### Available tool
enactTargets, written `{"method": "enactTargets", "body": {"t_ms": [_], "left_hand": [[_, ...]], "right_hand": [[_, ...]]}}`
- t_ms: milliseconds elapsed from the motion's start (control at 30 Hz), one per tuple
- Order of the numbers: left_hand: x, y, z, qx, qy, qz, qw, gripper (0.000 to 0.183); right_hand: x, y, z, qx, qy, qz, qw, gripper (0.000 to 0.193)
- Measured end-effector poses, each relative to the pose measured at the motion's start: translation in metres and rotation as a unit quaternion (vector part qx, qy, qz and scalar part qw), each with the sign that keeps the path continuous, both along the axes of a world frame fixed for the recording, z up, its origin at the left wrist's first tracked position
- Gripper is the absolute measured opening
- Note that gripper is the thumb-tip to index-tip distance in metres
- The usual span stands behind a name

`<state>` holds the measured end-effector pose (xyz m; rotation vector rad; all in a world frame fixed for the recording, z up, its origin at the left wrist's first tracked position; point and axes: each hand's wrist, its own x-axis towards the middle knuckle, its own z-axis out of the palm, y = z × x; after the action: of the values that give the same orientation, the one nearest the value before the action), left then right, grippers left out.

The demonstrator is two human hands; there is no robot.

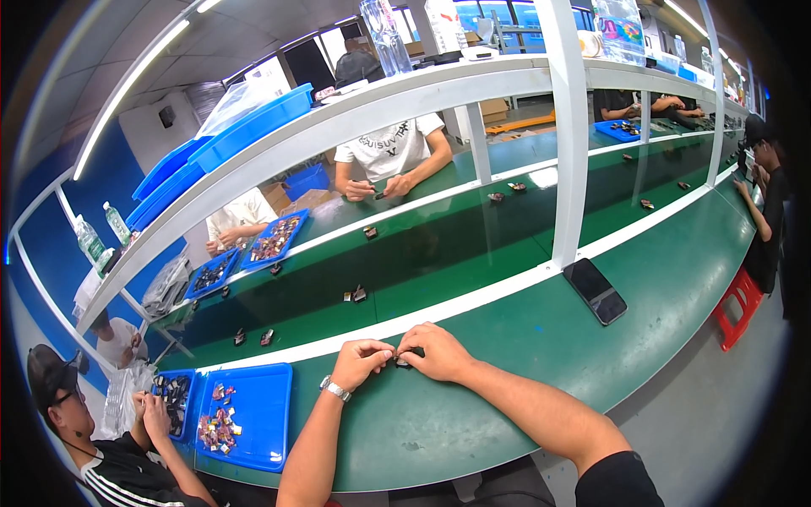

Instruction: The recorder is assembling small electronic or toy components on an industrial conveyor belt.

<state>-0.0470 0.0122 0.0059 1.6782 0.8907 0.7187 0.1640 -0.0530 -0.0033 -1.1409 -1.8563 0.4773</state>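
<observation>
Over the green table top, my left hand [361, 363] and my right hand [435, 351] meet with thumbs and fingertips pinched together. Between them is a small dark part [402, 363], mostly covered by the fingers; its exact kind cannot be made out. Left of my hands lies a blue tray [269, 406] with a heap of small reddish, yellow and white pieces [219, 429] along its left side. A second blue tray [191, 414] beside it holds small black pieces.
A white rail separates the table from a dark green belt [422, 262] carrying several small assemblies [359, 293]. A black phone [596, 291] lies right of my hands, near a white post [569, 152]. A co-worker [63, 406] sits close on the left; others sit opposite.
</observation>
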Motion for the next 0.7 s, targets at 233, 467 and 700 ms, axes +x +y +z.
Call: {"method": "enactTargets", "body": {"t_ms": [233, 467, 700], "left_hand": [[0.001, 0.0003, -0.0033, 0.028, 0.023, 0.011, 0.999, 0.013], [0.0014, 0.0, -0.0025, 0.025, 0.027, 0.012, 0.999, 0.013], [0.002, -0.0014, 0.001, 0.018, 0.04, -0.004, 0.999, 0.012]], "right_hand": [[-0.0037, 0.0004, -0.0026, 0.008, 0.004, 0.0, 1.0, 0.011], [-0.0028, 0.0003, -0.0017, 0.007, -0.001, 0.005, 1.0, 0.01], [0.0015, 0.0039, -0.0052, 0.007, -0.013, 0.019, 1.0, 0.01]]}}
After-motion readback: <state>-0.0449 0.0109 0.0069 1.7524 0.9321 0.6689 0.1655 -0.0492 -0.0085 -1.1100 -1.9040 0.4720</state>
